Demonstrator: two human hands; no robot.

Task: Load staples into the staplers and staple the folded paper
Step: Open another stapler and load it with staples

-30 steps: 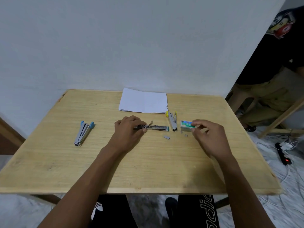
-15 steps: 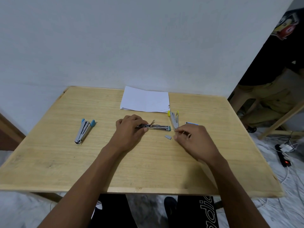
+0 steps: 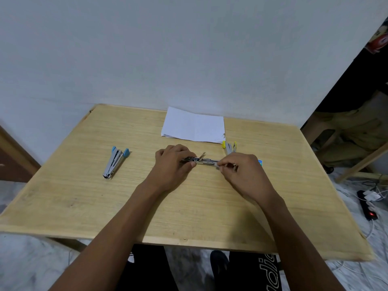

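Your blue stapler (image 3: pixel 115 161) lies closed and untouched at the left, bare table (image 3: pixel 84 206) around it. Your left hand (image 3: pixel 174 162) pins the opened stapler (image 3: pixel 206 161) mid-table; your right hand (image 3: pixel 241 169) pinches a staple strip (image 3: pixel 217 165) at its channel, so loading looks just underway. Paper (image 3: pixel 194 127) waits unstapled by the wall, yellow stapler (image 3: pixel 229 146) beside it.

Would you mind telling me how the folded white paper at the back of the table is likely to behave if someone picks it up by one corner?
The folded paper looks thin and light, so it would probably droop. Its near edge shows loose layers, which may fan apart. Lying flat on the smooth table, it would likely slide if pushed.
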